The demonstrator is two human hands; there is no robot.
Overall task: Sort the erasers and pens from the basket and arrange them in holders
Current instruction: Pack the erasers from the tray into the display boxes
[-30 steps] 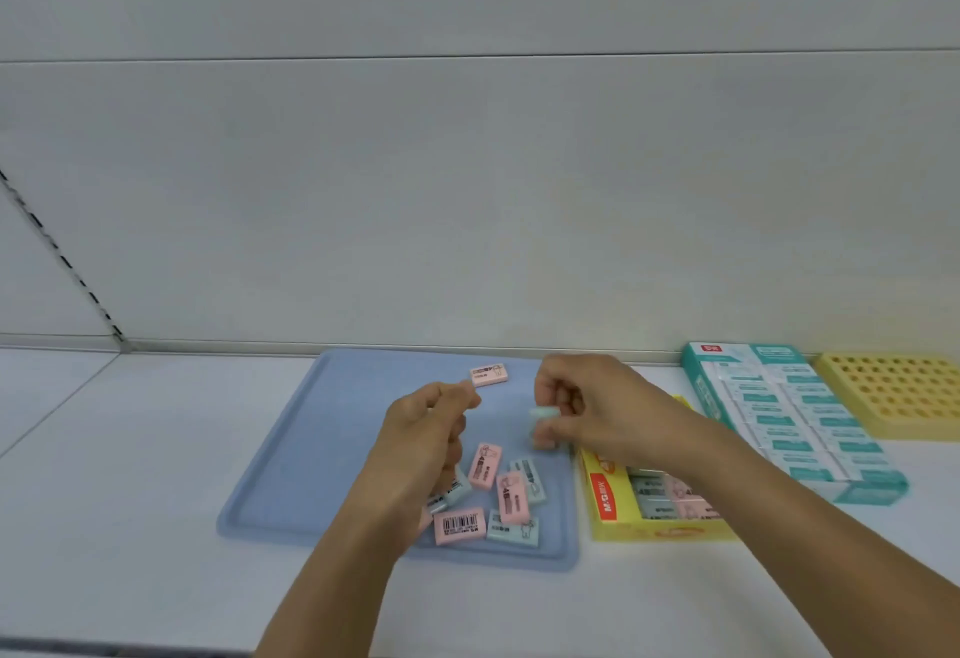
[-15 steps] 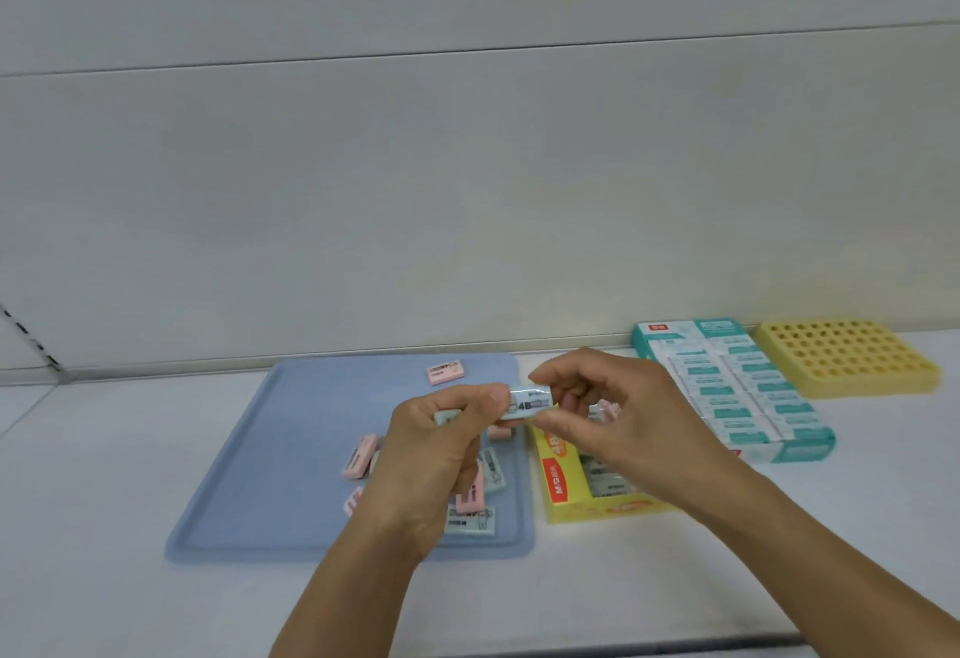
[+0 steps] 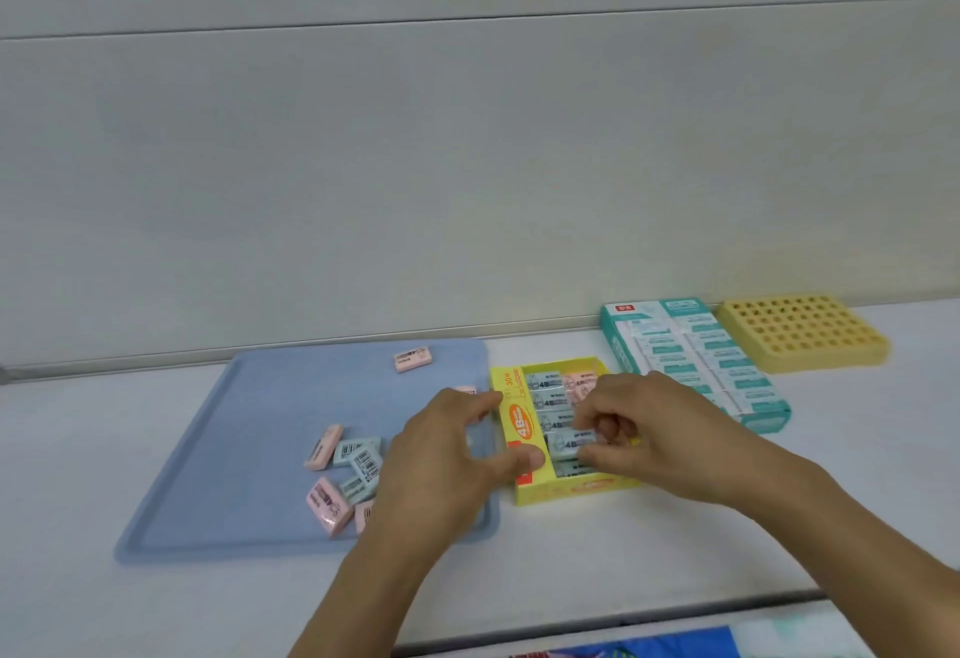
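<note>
On the white counter (image 3: 623, 553), the right hand (image 3: 644, 429) pinches a blue eraser (image 3: 569, 442) over the yellow box (image 3: 524, 429); left hand (image 3: 447, 455) spread.

A white desk (image 3: 623, 543) carries a blue tray (image 3: 249, 429) on the left. Just beside the tray's right edge sits a yellow box (image 3: 571, 490), then a teal box (image 3: 644, 325) and a yellow perforated holder (image 3: 802, 332) farther right.
</note>
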